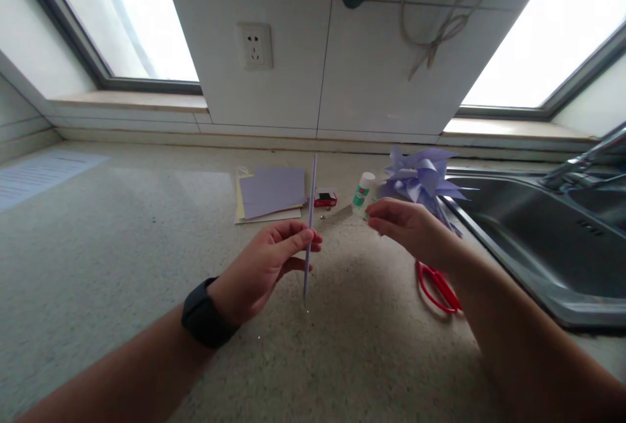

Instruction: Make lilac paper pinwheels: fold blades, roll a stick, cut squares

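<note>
My left hand has its thumb and fingers closed around a thin light-purple rolled paper stick, which stands nearly upright above the counter. A dark watch band circles that wrist. My right hand is just right of a green-and-white glue stick, its fingertips drawn together in a pinch. Whatever lies between them is too small to make out. Purple paper pinwheels lie beyond the right hand, partly covered by it. Red-handled scissors rest under the right forearm, their blades hidden.
Sheets of purple and cream paper lie stacked behind my left hand. A small red-and-black box sits beside them, with tiny metal bits near it. A steel sink borders the right, and a printed sheet lies far left.
</note>
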The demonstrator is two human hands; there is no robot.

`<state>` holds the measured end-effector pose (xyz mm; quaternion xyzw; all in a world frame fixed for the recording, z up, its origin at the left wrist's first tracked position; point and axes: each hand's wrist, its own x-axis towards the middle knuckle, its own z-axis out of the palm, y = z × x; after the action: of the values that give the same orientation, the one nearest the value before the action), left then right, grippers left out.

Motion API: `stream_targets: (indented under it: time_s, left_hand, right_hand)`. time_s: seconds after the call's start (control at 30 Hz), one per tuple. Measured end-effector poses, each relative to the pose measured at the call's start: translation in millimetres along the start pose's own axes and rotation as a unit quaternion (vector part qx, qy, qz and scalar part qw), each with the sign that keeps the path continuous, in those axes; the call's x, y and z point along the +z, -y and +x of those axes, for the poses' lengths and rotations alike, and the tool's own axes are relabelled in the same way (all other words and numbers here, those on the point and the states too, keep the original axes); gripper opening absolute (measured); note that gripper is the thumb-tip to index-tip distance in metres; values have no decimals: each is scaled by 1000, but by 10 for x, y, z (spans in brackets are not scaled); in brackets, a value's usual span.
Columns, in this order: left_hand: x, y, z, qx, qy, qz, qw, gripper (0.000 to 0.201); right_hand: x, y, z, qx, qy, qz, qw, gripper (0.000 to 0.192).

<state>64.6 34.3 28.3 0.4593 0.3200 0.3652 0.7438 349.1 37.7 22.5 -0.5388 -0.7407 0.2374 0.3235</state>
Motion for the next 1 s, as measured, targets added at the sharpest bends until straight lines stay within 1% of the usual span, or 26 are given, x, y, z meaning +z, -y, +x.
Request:
stream_targets:
  time_s: [0.13,0.23,0.33,0.4,0.53,0.63,0.7,0.8,0.9,1.0]
  left_hand:
    - [18,45,-2,14,12,-1,1000,20]
    - [10,53,0,30,43,11,999,17]
    - [5,50,1,37,81,26,996,14]
    - [12,48,0,34,94,34,994,15]
    - [26,56,2,33,74,26,996,16]
    - [19,67,8,35,60,13,997,16]
    - [12,71,13,39,54,8,998,15]
    - [11,75,17,42,46,-3,998,14]
    - [16,78,19,44,37,-9,998,14]
    - [15,83,20,48,29,-17,998,14]
  right_hand:
    - [195,318,-75,-28,49,107,993,35]
    - [291,438,-104,-29,83,200,976,30]
    - [359,460,-114,-29,78,254,964,25]
    - [400,451,-117,-17,75,294,953,23]
    - [469,434,-120,19,91,386,918,23]
    - [488,440,-123,24,76,423,903,22]
    - [488,458,-130,21,71,421,904,20]
    - [491,495,-150,29,66,389,918,20]
    - [495,518,-174,32,43,350,935,16]
    - [471,523,-197,-7,35,300,953,12]
